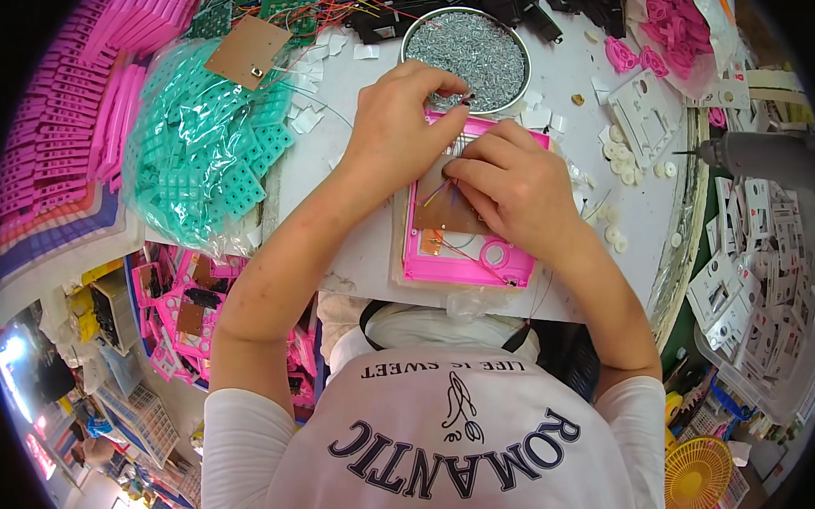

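A pink plastic casing [425, 272] lies on the worktable in front of me, with a brown circuit board [436, 216] inside it and thin coloured wires [453, 195] on the board. Above the casing's far left part is my left hand [409, 118], its thumb and index finger pinched on a small dark piece too small to name. My right hand [515, 186] rests over the board, fingers pinched together near the wires. What sits between those fingertips is hidden. Just beyond both hands stands a round metal tin [466, 48] of small silver screws, close to my left fingertips.
Left lie a clear bag of teal keypads [207, 155], stacked pink casings [64, 103] and a loose brown board [248, 52]. Green circuit boards [286, 8] and black parts [527, 14] line the back. On the right are white discs [621, 159] and a grey electric screwdriver [766, 156].
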Available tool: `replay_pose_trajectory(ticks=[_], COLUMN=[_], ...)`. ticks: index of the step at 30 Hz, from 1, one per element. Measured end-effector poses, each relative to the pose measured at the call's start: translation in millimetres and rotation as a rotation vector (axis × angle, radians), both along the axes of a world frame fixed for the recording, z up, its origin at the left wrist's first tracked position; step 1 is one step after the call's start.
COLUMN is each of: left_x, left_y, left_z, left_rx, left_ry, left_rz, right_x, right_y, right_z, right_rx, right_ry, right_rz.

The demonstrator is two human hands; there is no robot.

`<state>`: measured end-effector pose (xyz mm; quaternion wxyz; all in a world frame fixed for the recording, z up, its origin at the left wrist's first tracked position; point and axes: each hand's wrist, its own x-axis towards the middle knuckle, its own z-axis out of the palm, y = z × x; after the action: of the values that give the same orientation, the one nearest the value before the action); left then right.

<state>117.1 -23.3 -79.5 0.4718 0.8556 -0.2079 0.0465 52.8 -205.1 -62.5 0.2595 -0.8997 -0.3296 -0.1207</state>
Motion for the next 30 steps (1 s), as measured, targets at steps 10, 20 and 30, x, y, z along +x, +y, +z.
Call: replay_pose_trajectory(ticks=[10, 20, 30], left_x=[-14.9, -14.4, -20.2], left_y=[6.2, 26.2, 22.4], left_z=[3.7, 13.4, 13.8], left_rx=[0.01, 0.301, -0.028], left_ry=[-0.326, -0.502, -0.063], left_rz=[-0.086, -0.265, -0.175], right_x=[12.3, 74.2, 20.9], right_y=[-28.3, -22.2, -26.1], right_z=[0.2, -4.6, 16.9], right_rx=[0.178, 0.145, 0.126], right_ry=[0.042, 0.211, 0.023], right_rz=[-0.072, 0.002, -0.175])
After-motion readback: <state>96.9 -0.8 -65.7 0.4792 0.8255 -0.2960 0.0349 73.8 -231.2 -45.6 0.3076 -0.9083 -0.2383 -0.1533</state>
